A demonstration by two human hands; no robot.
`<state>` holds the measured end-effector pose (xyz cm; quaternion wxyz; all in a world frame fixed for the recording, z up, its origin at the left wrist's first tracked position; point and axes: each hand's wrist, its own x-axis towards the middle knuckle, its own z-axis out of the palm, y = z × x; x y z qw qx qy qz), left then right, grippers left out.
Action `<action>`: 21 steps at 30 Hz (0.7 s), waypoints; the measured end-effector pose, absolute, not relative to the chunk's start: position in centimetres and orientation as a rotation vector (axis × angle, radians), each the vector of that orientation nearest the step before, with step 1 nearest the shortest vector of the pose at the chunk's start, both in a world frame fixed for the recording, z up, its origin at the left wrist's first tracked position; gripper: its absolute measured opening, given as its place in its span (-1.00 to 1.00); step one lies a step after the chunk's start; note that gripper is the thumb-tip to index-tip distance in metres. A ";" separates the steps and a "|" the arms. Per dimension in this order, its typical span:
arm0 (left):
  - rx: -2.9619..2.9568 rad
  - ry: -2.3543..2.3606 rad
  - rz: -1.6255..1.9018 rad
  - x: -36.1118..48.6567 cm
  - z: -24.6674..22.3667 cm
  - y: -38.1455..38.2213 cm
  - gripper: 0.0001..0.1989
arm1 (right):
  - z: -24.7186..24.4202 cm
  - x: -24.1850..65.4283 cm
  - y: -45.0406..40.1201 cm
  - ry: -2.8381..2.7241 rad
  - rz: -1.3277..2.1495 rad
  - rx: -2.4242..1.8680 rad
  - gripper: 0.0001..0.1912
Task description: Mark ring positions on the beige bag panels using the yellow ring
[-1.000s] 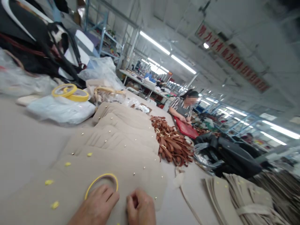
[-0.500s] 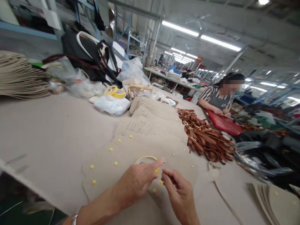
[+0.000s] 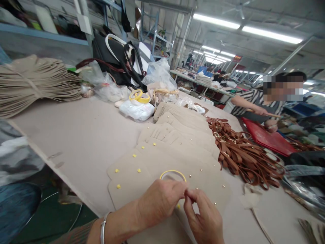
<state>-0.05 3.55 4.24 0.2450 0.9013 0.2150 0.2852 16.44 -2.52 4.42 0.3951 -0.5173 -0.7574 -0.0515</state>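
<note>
My left hand (image 3: pixel 164 200) is closed, thumb and fingertips together, above the front beige panel (image 3: pixel 149 161). My right hand (image 3: pixel 204 215) makes a pinch that meets the left fingertips; whatever lies between them is too small to make out. Just behind the left hand lies a yellow-edged tape roll (image 3: pixel 173 172), partly covered by that hand. Several small yellow tape bits (image 3: pixel 138 170) stick to the left side of the panel. Small metal studs (image 3: pixel 201 169) dot its right side. Behind it, more studded panels (image 3: pixel 177 118) overlap in a row.
Brown straps (image 3: pixel 233 152) with metal rings lie piled on the right. Yellow tape rolls (image 3: pixel 139 96) rest on a white plastic bag (image 3: pixel 137 110). A tied stack of beige pieces (image 3: pixel 38 83) stands at the left. Across the table, a co-worker (image 3: pixel 271 98) handles a red piece (image 3: pixel 269 137).
My fingertips have come together; the left index finger, stretched out before, is now drawn in. The view has swung left, and the co-worker has raised an arm holding a stick-like tool.
</note>
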 end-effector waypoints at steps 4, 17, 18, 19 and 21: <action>2.551 0.679 0.664 0.1 4.3 3.8 -0.90 | 3.8 16.5 -2.2 -1.907 -0.223 -1.312 -0.89; 2.641 0.706 0.931 2.0 4.6 4.7 -0.81 | 4.2 19.5 0.0 -1.032 0.848 -1.715 -0.57; 2.666 0.760 0.867 2.1 4.2 4.8 -0.83 | 3.8 20.1 0.3 -1.009 0.883 -1.725 -0.56; 2.699 0.818 0.785 2.2 3.7 4.9 -0.85 | 3.5 20.7 0.6 -0.996 0.917 -1.733 -0.55; 2.766 0.902 0.614 2.4 2.5 5.1 -0.88 | 2.8 21.6 1.1 -1.001 0.944 -1.756 -0.54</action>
